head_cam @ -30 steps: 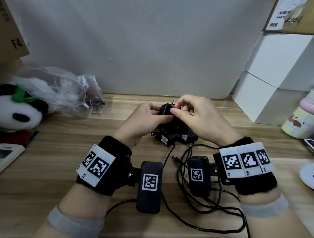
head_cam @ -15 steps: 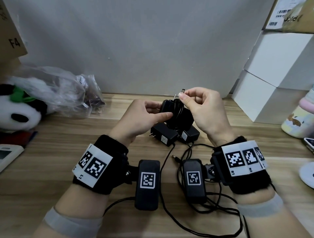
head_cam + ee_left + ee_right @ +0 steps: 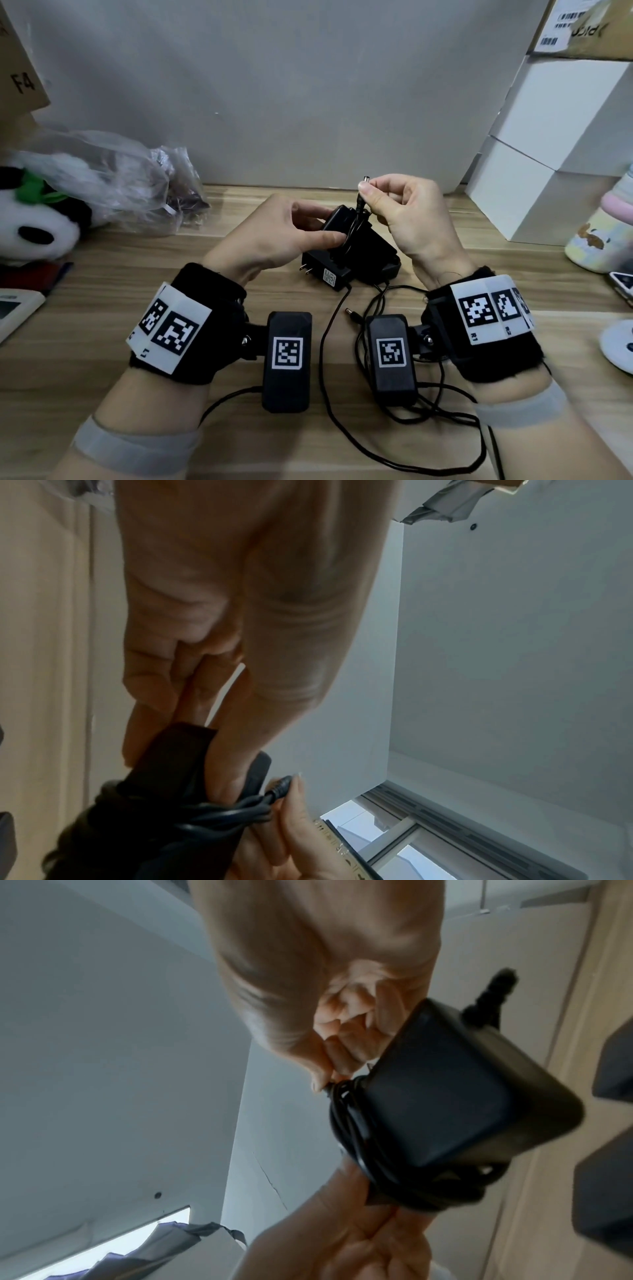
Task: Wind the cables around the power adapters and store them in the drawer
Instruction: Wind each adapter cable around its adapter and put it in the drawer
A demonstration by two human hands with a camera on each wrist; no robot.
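Head view: the left hand grips the wound power adapter above the table, while the right hand has lifted the pinched cable plug higher than before; left wrist view: cable coils wrap the adapter; right wrist view: fingertips pinch the cable end.

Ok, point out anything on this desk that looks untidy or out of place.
Loose black cables lie tangled on the wooden desk near the wrists, still unwound. Nothing looks damaged or spilled; the held black power adapter has its cable wound round it.
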